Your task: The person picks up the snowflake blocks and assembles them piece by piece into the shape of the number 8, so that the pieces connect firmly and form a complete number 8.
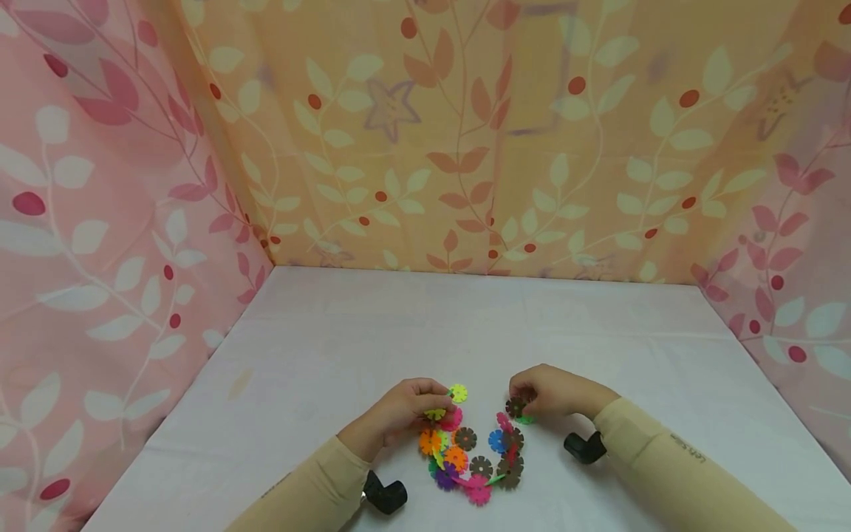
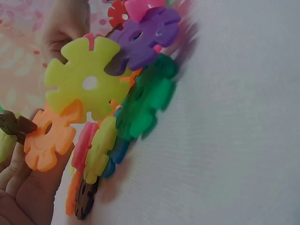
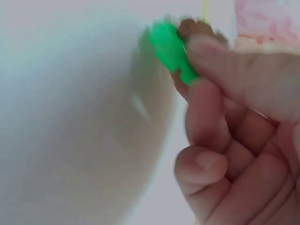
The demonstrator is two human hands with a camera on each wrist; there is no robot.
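A curved chain of slotted, flower-shaped plastic discs (image 1: pixel 479 489) in many colors lies between my hands, its open side facing away from me. My left hand (image 1: pixel 407 414) grips the chain's left end, around yellow and pink discs, with a bright yellow disc (image 1: pixel 459 393) sticking out past its fingers. In the left wrist view, an orange disc (image 2: pixel 49 138) sits by the fingers, beside linked yellow, purple and green discs (image 2: pixel 147 101). Beyond the chain's right end, my right hand (image 1: pixel 558 389) pinches a brown disc (image 1: pixel 515 407) with a green disc (image 3: pixel 171 49) joined to it.
White cloth covers the table (image 1: pixel 332 325). Leaf-patterned curtains (image 1: pixel 399 148) stand along its back and both sides. A black wrist-camera mount (image 1: pixel 385 493) hangs at the left sleeve, and another black mount (image 1: pixel 585 448) hangs at the right.
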